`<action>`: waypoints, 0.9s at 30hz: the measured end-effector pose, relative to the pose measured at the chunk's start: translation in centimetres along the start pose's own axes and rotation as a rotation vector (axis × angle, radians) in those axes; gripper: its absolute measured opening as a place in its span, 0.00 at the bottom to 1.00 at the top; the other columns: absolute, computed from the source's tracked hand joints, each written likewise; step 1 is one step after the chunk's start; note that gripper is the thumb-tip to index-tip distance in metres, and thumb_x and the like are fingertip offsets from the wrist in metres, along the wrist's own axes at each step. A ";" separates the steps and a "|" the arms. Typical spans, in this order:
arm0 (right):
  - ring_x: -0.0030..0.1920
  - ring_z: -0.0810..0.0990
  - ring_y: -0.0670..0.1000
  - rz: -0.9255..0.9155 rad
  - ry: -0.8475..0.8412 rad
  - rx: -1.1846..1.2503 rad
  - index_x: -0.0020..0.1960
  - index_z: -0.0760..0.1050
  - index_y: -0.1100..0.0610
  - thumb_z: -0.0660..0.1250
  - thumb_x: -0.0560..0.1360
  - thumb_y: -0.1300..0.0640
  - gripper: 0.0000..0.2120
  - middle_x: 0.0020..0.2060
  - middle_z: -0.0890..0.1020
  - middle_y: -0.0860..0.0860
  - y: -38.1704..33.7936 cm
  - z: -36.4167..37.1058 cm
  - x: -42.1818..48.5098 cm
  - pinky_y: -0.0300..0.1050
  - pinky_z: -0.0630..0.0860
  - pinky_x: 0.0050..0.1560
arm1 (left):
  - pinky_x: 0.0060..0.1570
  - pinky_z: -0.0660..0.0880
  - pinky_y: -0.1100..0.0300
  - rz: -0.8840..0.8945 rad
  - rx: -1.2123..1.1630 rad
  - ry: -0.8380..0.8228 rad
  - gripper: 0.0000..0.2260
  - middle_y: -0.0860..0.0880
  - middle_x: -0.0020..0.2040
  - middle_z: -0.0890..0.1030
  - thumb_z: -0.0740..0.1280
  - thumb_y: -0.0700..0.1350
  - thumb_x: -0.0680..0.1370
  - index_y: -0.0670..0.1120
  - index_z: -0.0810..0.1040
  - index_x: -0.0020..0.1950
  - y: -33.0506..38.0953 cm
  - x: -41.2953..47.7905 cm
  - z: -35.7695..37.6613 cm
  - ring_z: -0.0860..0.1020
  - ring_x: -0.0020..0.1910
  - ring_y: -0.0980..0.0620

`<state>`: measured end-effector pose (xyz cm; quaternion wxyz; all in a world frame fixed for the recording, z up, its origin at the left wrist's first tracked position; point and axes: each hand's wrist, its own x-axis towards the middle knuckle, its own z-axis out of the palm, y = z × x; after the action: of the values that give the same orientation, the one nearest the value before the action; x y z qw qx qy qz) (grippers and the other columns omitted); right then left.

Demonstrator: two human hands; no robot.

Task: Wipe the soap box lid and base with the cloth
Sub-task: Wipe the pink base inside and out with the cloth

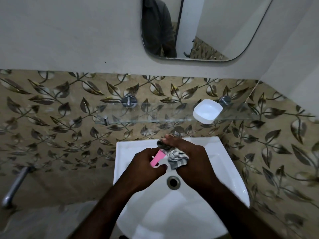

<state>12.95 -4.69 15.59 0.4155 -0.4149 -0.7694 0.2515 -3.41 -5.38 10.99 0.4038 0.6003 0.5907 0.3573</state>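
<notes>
now our left hand [148,163] pinches the pink soap box half [156,158] by its edges over the sink [215,169], while our right hand [186,152] bunches the cloth [176,156] against it. we think a hard rub could pop it from that thin hold into the basin. the white half [207,111] waits on the glass shelf [146,112].

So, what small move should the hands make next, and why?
Probably slide the cloth along the pink piece: the left hand grips it, the right hand presses the cloth on its far end; the white piece sits on the glass shelf.
</notes>
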 end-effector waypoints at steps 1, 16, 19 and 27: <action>0.55 0.78 0.31 0.056 0.024 0.056 0.54 0.77 0.40 0.67 0.66 0.75 0.31 0.50 0.80 0.31 0.2 -0.2 0.2 0.27 0.70 0.57 | 0.30 0.67 0.73 0.004 -0.007 0.006 0.14 0.57 0.39 0.80 0.71 0.53 0.64 0.61 0.75 0.49 0.0 -0.1 0.0 0.76 0.32 0.64; 0.60 0.73 0.30 -0.067 0.043 -0.026 0.59 0.78 0.48 0.68 0.64 0.72 0.28 0.57 0.78 0.38 -0.1 0.3 -0.5 0.26 0.66 0.62 | 0.35 0.74 0.58 0.049 -0.020 0.012 0.13 0.51 0.42 0.82 0.75 0.50 0.66 0.57 0.78 0.48 -0.4 0.4 0.6 0.78 0.36 0.53; 0.60 0.70 0.27 -0.093 0.037 0.016 0.56 0.81 0.56 0.69 0.65 0.79 0.26 0.57 0.81 0.49 0.3 0.6 -0.4 0.23 0.64 0.62 | 0.37 0.77 0.57 0.038 -0.024 0.008 0.17 0.51 0.42 0.83 0.74 0.51 0.65 0.49 0.79 0.51 -0.5 0.5 0.3 0.79 0.37 0.53; 0.42 0.83 0.53 0.417 0.026 0.720 0.57 0.82 0.50 0.71 0.72 0.66 0.18 0.42 0.85 0.58 1.1 -0.9 0.1 0.46 0.80 0.41 | 0.40 0.77 0.62 0.185 -0.259 0.014 0.16 0.53 0.44 0.84 0.73 0.58 0.66 0.62 0.79 0.54 0.6 -0.7 0.1 0.81 0.41 0.54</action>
<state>14.12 -3.97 15.31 0.4839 -0.3933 -0.5266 0.5778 -3.09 -6.11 11.49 0.4392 0.5926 0.4845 0.4703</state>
